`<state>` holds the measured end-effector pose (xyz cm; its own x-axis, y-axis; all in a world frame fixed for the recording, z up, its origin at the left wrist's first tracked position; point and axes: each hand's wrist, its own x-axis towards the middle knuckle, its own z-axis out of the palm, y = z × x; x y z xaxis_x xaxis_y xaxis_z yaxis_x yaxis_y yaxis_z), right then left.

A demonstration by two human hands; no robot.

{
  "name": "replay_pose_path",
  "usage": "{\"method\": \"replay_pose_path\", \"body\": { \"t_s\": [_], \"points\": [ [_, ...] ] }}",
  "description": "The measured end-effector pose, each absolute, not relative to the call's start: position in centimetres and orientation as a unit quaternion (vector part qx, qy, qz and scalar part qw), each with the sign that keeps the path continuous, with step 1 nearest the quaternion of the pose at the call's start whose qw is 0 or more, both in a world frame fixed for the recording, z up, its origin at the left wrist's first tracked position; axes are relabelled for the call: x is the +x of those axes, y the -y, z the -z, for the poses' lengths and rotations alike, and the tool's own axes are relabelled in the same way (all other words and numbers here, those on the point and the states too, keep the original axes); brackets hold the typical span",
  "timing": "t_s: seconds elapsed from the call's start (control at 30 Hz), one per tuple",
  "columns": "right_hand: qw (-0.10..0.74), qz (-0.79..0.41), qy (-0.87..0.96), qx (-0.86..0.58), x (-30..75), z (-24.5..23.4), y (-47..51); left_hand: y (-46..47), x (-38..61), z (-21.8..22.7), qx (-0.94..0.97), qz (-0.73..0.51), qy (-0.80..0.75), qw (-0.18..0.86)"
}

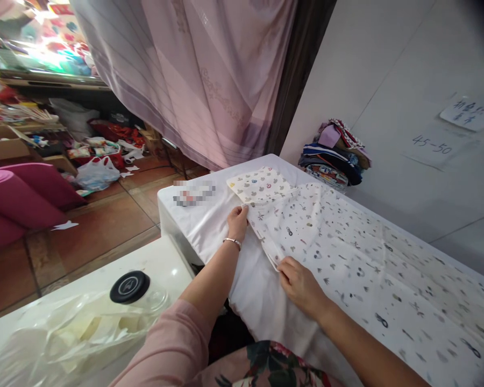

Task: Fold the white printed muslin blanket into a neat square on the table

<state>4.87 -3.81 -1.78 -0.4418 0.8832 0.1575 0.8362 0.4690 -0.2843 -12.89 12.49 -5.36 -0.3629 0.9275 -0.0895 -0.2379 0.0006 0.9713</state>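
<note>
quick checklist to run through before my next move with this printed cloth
1. Left hand pinching the printed cloth at its edge: ok.
2. Right hand at the same edge, firm grip: cannot tell.
3. Cloth flat on the white table cover: not ok, rumpled at the far end.
4. Cloth apart from the fabric pile: cannot tell.
5. Plastic bag away from the cloth: ok, it lies on the nearer table.

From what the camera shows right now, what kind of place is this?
Probably a small fabric or sewing shop. The left hand and right hand hold a printed cloth on a white-covered table, a stack of folded fabrics sits by the wall, and pink rolls lie on the floor.
</note>
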Motion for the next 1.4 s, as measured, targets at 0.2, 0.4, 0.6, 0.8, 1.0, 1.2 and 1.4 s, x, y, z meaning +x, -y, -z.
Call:
{"method": "replay_pose_path", "body": {
  "t_s": [0.2, 0.4, 0.6, 0.8, 1.0, 1.2, 1.4],
  "points": [
    [0.166, -0.149, 0.836, -0.501, 4.6, 1.7, 3.8, -12.7, -13.3, 5.3, 0.329, -0.631, -0.547, 0.440],
    [0.200, -0.221, 0.796, -0.526, 4.6, 2.5, 3.3, -12.5, -13.5, 5.3, 0.354, -0.625, -0.561, 0.412],
    [0.155, -0.181, 0.792, -0.562, 5.3, 2.7, 2.9, -12.4, -13.1, 5.1, 0.359, -0.606, -0.544, 0.457],
    [0.097, -0.070, 0.817, -0.565, 1.4, 2.3, 0.3, -12.4, -13.0, 5.2, 0.343, -0.614, -0.527, 0.477],
    [0.099, -0.030, 0.801, -0.590, -1.1, 2.5, -3.5, -12.4, -13.2, 5.1, 0.335, -0.619, -0.528, 0.476],
    [0.246, -0.245, 0.718, -0.603, 0.7, 4.2, -6.1, -12.5, -12.9, 4.7, 0.345, -0.617, -0.511, 0.489],
    [0.253, -0.250, 0.723, -0.592, 0.6, 4.2, -6.0, -12.6, -12.8, 5.1, 0.349, -0.625, -0.506, 0.480]
  ]
}}
